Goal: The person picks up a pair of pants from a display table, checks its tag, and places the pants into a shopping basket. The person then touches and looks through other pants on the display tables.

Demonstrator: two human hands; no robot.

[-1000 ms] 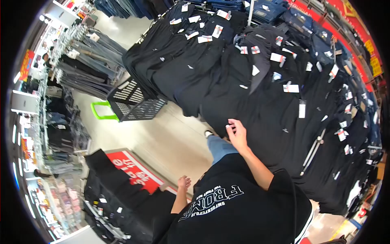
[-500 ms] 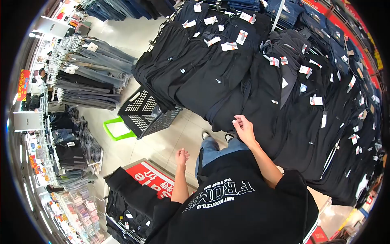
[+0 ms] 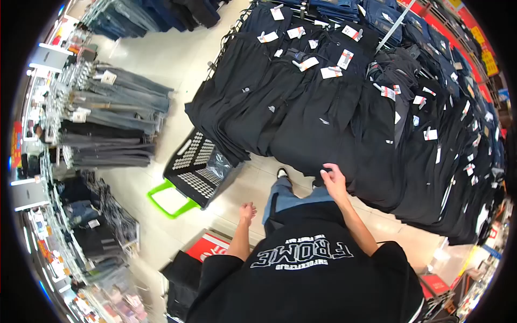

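My right hand is raised in front of my body, close to the lower edge of the hanging black trousers. Its fingers are loosely bent and hold nothing; whether they touch the fabric I cannot tell. Off to the left, my left hand hangs in the air with half-curled fingers and nothing visible in it. Nearest to it is a black perforated shopping basket with a bright green handle, standing on the floor. Clear plastic lies inside the basket. White and orange price tags hang from the trousers.
At left, racks of grey jeans and dark clothes line the aisle. Folded blue jeans lie behind the trousers. A red sign stands low by my left arm. Pale floor tiles run between the racks.
My view has shifted, so the basket and red sign appear lower and farther right. Both hands stay raised without holding anything. One foot shows farther forward.
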